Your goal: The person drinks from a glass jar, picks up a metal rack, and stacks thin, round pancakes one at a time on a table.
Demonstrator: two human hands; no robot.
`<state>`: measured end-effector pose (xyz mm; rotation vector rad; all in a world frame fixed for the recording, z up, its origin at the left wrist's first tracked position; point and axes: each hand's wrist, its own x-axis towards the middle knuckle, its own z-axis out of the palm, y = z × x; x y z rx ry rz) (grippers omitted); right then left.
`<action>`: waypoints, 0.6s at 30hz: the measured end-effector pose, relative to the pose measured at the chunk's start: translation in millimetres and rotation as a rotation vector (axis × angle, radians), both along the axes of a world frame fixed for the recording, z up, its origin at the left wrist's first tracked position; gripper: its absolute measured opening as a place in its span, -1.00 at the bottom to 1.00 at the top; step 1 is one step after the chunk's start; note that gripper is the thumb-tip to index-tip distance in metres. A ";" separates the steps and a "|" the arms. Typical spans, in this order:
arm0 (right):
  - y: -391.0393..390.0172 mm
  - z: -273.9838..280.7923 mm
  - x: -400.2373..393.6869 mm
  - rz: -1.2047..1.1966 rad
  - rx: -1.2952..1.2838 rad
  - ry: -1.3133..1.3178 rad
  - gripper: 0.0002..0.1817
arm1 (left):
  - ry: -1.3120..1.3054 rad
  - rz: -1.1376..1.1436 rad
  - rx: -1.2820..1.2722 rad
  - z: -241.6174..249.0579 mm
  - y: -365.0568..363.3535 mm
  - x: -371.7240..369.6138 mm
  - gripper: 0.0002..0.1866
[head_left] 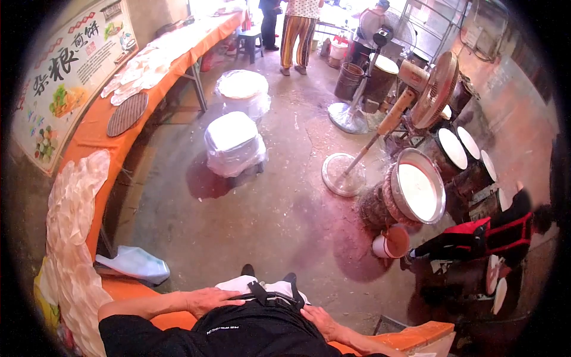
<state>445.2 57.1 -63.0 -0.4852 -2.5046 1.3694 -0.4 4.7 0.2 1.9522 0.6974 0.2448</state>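
Observation:
My left hand lies flat at the left side of my waist, fingers stretched over the black shirt. My right hand rests by my right hip, its fingers extended against the clothing. I can see nothing held in either hand. Between them hangs a dark strap or belt end above pale trousers. Left of my left arm, a long heap of thin pale pancakes covers the table's edge. A translucent plastic bag or container sits beyond my left hand.
An orange-covered table curves along the left, bearing a round woven mat. Plastic-wrapped stacks stand mid-floor. Right are pedestal fans, a large metal basin of white batter, a bucket, round griddles and a bending person.

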 end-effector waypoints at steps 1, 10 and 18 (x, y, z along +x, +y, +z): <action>1.1 2.6 -0.4 0.004 0.001 -0.007 -0.01 | -0.009 0.004 0.002 -0.2 0.3 0.4 0.08; 0.1 3.2 0.4 -0.001 0.023 -0.017 0.00 | -0.022 0.002 -0.010 5.6 1.1 0.8 0.08; 0.0 -1.1 -0.6 -0.001 0.024 -0.001 -0.01 | -0.025 0.001 0.005 7.6 1.9 1.2 0.10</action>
